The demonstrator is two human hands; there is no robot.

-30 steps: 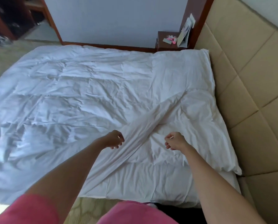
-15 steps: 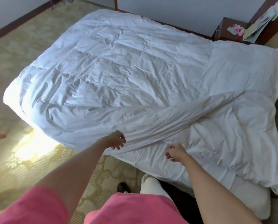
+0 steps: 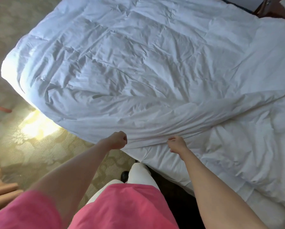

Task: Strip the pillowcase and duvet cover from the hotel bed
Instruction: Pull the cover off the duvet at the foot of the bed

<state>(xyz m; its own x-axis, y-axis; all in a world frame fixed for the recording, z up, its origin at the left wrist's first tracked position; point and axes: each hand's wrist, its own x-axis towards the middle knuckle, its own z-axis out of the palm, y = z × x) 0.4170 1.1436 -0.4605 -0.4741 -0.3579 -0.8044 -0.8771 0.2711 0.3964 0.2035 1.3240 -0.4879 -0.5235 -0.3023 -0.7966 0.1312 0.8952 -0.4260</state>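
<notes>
1. Head view looks down on a white duvet cover (image 3: 138, 71) spread over the bed, filling most of the frame from the near edge to the far right.
2. Its fabric is heavily creased, with faint quilted lines across the far half and a long raised fold running from the near middle up toward the right.
3. Sunlight blows out the left edge of the duvet cover and makes a bright patch on the patterned carpet (image 3: 39, 146) just beside it.
4. The left hand (image 3: 117, 140) sits at the near edge of the duvet cover, its fingers curled into a fist that bunches the cloth where the fold starts.
5. The right hand (image 3: 177, 143) lies just to the right of it, apart from the left, fingers curled down and pinching the same ridge of white cloth.
6. Both hands are near the edge of the bed, with bare forearms reaching in from the near side.
7. A pink top (image 3: 122, 207) fills the near bottom, with white trousers (image 3: 138, 174) and a dark shoe (image 3: 124, 175) below, standing on the carpet beside the bed.
8. A dark wooden nightstand (image 3: 270, 7) shows at the far right corner, partly cut off.
</notes>
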